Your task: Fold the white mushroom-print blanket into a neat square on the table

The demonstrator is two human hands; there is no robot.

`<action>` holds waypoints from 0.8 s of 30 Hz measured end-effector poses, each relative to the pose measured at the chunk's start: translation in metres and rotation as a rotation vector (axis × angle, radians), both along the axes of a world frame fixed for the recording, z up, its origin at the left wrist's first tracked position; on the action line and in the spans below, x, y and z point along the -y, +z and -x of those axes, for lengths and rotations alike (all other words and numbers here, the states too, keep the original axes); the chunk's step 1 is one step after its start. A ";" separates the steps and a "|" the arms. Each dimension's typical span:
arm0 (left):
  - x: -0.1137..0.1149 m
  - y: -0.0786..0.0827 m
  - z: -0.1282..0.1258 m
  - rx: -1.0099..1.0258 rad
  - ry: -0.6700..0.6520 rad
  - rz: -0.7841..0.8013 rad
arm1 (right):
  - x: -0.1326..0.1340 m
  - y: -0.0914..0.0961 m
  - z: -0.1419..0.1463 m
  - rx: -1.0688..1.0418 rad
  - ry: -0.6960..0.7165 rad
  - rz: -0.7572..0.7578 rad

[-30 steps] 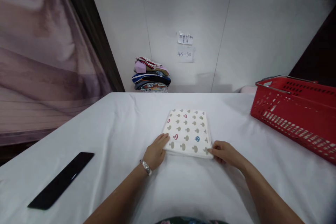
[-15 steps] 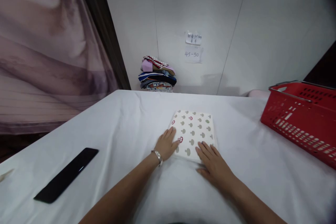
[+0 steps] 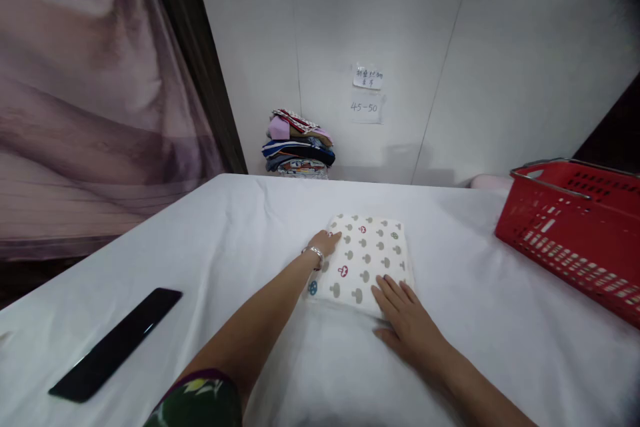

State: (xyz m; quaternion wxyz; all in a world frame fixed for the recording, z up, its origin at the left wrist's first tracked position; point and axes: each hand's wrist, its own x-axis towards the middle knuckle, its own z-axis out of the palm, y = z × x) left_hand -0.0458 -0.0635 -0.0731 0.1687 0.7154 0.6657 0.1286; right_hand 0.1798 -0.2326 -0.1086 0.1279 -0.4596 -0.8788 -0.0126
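A folded white cloth (image 3: pixel 373 257) printed with grey mushrooms and a few red, blue and green ones lies flat on the white-covered table. My left hand (image 3: pixel 324 242), with a silver bracelet at the wrist, is closed at the cloth's left edge. Its thumb side rests on top and the other fingers are mostly hidden. Flat on the near right corner of the cloth lies my right hand (image 3: pixel 405 313), fingers stretched out and thumb apart, off the near edge.
To the right stands a red plastic basket (image 3: pixel 570 233) with a metal handle. A flat black bar-shaped object (image 3: pixel 117 343) lies on the left of the table (image 3: pixel 240 247). Behind the far edge is a stack of folded cloths (image 3: pixel 300 143). A curtain (image 3: pixel 100 93) hangs at left.
My left hand has moved forward along the cloth's left edge, and its fingers have gone from spread to closed. More of the near left corner shows. My right hand has stayed almost still.
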 end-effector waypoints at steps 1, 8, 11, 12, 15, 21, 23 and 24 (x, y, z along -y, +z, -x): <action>-0.004 0.000 -0.002 0.014 0.043 0.038 | 0.001 0.000 0.000 0.002 0.000 -0.011; -0.008 -0.007 0.002 0.023 0.125 0.098 | 0.001 -0.001 0.003 0.007 0.007 -0.031; -0.013 -0.003 0.003 0.006 0.109 0.108 | 0.001 -0.001 0.004 0.005 0.006 -0.036; -0.015 -0.001 0.002 0.001 0.099 0.096 | 0.001 -0.002 0.004 0.006 0.006 -0.041; -0.023 0.001 -0.008 -0.008 0.035 0.018 | 0.001 -0.002 0.004 -0.001 0.010 -0.054; -0.035 -0.017 -0.026 -0.166 -0.209 -0.015 | 0.002 -0.002 0.004 -0.028 0.014 -0.028; -0.037 -0.021 -0.027 -0.180 -0.216 0.000 | 0.002 -0.001 0.005 -0.035 0.005 -0.011; -0.038 -0.022 -0.027 -0.179 -0.217 0.003 | 0.001 -0.001 0.005 -0.036 0.002 0.001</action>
